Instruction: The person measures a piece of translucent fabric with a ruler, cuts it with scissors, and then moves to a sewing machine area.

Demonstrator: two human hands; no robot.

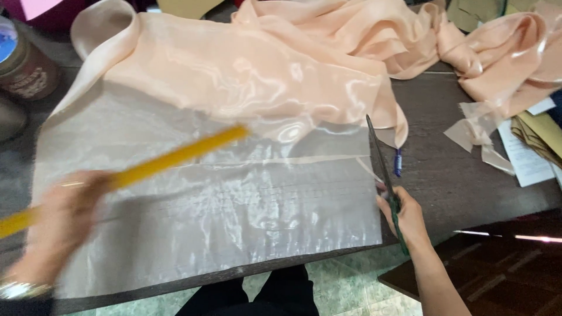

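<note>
While right grip (404,219) holds scissors (383,169) | fabric (222,199) just left

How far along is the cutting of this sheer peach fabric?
Done: a sheer panel lies flat on the table, loose offcuts to its right. In hand: the right hand holds scissors along the panel's right edge; the left hand, blurred, holds a yellow ruler. Left: bunched fabric behind.

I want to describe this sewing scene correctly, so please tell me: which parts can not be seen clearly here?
- Left hand and yellow ruler: motion blur hides the grip; the ruler's near end is cut by the left edge.
- Scissors: handles hidden inside the right hand.
- Jar: cut off by the left edge.
- Papers: cut by the right edge, partly under the fabric.
</note>
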